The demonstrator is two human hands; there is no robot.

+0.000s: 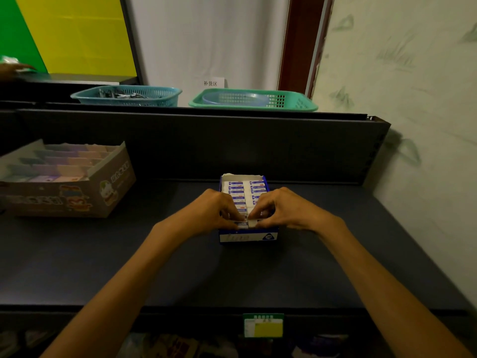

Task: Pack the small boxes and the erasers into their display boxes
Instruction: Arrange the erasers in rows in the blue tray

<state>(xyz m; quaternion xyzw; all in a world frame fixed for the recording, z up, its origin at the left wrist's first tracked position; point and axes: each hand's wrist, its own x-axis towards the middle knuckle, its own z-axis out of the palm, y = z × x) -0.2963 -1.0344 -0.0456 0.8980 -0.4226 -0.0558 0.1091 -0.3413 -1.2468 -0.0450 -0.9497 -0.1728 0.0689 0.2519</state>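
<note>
My left hand [214, 210] and right hand [280, 209] curl their fingertips onto the nearest erasers [247, 223], at the front of the blue box [249, 236]. The erasers lie crosswise, in two columns running away from me; each hand is nearer its own column.

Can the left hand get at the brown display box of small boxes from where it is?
Probably yes. The left hand is busy with erasers in the blue display box, but bare shelf lies between it and the brown display box.
</note>
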